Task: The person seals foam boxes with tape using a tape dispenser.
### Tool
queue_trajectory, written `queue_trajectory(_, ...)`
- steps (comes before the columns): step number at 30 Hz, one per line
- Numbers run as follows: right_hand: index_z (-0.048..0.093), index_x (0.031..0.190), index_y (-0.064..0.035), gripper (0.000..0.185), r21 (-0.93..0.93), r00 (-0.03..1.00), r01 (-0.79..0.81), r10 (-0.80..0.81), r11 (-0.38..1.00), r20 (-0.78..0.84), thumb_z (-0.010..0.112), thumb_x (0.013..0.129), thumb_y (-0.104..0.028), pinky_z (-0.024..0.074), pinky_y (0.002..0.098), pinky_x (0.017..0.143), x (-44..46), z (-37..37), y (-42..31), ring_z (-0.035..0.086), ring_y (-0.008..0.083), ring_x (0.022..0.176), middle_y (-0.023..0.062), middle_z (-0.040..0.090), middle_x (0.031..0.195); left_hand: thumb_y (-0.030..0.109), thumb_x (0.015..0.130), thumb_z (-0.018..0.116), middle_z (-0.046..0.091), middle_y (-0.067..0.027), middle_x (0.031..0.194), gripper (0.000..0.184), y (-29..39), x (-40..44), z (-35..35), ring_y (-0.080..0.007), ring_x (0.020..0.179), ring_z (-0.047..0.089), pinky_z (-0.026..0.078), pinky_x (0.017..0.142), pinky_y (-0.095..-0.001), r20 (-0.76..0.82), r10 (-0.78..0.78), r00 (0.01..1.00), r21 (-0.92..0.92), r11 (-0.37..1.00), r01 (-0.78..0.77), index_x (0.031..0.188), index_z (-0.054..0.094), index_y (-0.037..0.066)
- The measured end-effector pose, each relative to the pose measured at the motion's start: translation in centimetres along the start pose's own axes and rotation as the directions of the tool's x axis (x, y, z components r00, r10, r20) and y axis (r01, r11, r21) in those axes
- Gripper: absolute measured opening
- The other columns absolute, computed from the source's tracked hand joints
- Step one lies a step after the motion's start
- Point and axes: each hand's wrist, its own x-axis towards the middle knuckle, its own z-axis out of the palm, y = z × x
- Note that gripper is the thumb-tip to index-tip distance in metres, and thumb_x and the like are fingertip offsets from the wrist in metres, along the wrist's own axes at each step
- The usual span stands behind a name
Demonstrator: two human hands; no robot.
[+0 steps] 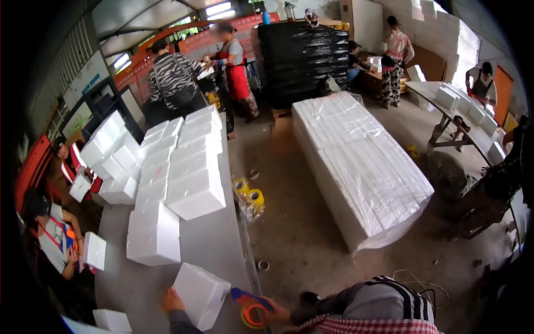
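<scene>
Along your gray tabletop (214, 239), right edge, you see brownish floor (283, 239); beyond the far edge, red banners (192, 42) and bright windows (218, 8).

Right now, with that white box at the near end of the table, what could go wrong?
The white box is near the right edge of the table, so a firm push from the left hand might slide it off. The tape dispenser in the right hand is close to the box and could scuff it. Someone might trip on the yellow rolls beside the table.
</scene>
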Motion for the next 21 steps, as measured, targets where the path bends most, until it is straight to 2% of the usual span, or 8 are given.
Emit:
queue_trajectory(2,0.025,0.135,-0.0083,0.068,0.007,0.952,-0.244,0.241,0.970,-0.187,0.061,0.081,-0.027,0.0384,0.0342,0.094,-0.7,3.6,0.1,0.047,0.0212,0.112,0.0130,0.048,0.122,0.033,0.091,0.038,0.056,-0.0174,0.102,0.030,-0.8,-4.4,-0.8,-0.0335,0.092,0.054,0.041,0.078,-0.0458,0.043,-0.068,0.997,-0.055,0.996,0.070,0.097,0.055,0.010)
queue_trajectory(4,0.026,0.133,-0.0093,0.073,-0.300,0.926,-0.358,0.296,0.884,-0.234,0.064,0.075,-0.033,0.0414,0.0351,0.089,3.7,3.6,-1.4,0.053,0.0256,0.106,0.0169,0.052,0.115,0.033,0.090,0.039,0.054,-0.0193,0.112,0.032,-0.7,-8.7,-0.5,-0.0341,0.097,0.053,0.041,0.081,-0.0458,0.068,-0.120,0.990,-0.132,0.983,0.128,0.105,0.055,0.011)
queue_trajectory(5,0.028,0.131,-0.0090,0.076,-0.344,0.926,-0.373,0.321,0.862,-0.199,0.066,0.071,-0.035,0.0435,0.0359,0.085,6.3,2.7,-2.4,0.055,0.0276,0.100,0.0197,0.055,0.109,0.034,0.090,0.040,0.046,-0.0194,0.122,0.035,-1.8,-11.1,0.5,-0.0348,0.101,0.051,0.041,0.083,-0.0449,-0.260,0.153,0.953,-0.020,0.986,-0.164,0.114,0.051,0.012)
queue_trajectory(6,0.030,0.130,-0.0085,0.074,-0.399,0.916,-0.400,0.369,0.825,-0.156,0.066,0.071,-0.035,0.0449,0.0362,0.082,8.6,2.3,-1.2,0.057,0.0265,0.098,0.0192,0.056,0.108,0.034,0.089,0.042,0.038,-0.0196,0.133,0.041,-3.0,-13.0,1.1,-0.0356,0.106,0.049,0.040,0.085,-0.0440,-0.507,0.425,0.750,0.174,0.902,-0.394,0.123,0.047,0.013)
queue_trajectory(8,0.032,0.129,-0.0066,0.073,-0.433,0.933,-0.321,0.360,0.842,0.009,0.066,0.072,-0.037,0.0457,0.0352,0.081,11.8,1.4,-0.4,0.057,0.0264,0.096,0.0190,0.057,0.107,0.036,0.088,0.042,0.031,-0.0185,0.137,0.046,-3.4,-14.7,0.5,-0.0364,0.108,0.048,0.040,0.087,-0.0430,-0.360,0.333,0.871,0.014,0.936,-0.352,0.129,0.041,0.014)
queue_trajectory(10,0.033,0.128,-0.0057,0.071,-0.431,0.939,-0.333,0.335,0.839,-0.073,0.066,0.073,-0.035,0.0456,0.0346,0.081,8.5,1.9,-1.0,0.057,0.0253,0.096,0.0177,0.057,0.106,0.040,0.087,0.043,0.027,-0.0182,0.140,0.052,-2.0,-15.2,-1.1,-0.0368,0.110,0.047,0.039,0.087,-0.0430,-0.152,0.207,0.966,-0.203,0.950,-0.236,0.133,0.036,0.018)
queue_trajectory(15,0.031,0.129,-0.0058,0.063,-0.238,0.975,-0.144,0.097,0.960,-0.198,0.063,0.078,-0.025,0.0448,0.0358,0.083,-10.4,6.2,0.4,0.055,0.0193,0.096,0.0124,0.056,0.106,0.044,0.086,0.043,0.029,-0.0186,0.137,0.054,0.5,-16.5,-2.3,-0.0380,0.101,0.052,0.043,0.080,-0.0453,-0.137,0.099,0.986,-0.112,0.987,-0.115,0.133,0.035,0.019)
queue_trajectory(21,0.029,0.130,-0.0088,0.068,-0.251,0.887,-0.397,0.299,0.883,-0.351,0.065,0.074,-0.025,0.0454,0.0339,0.079,-4.9,4.5,-4.3,0.056,0.0215,0.093,0.0141,0.055,0.105,0.046,0.085,0.045,0.040,-0.0160,0.126,0.058,4.9,-20.4,-5.3,-0.0370,0.099,0.054,0.046,0.077,-0.0453,0.020,0.050,0.999,-0.055,0.997,-0.049,0.131,0.037,0.012)
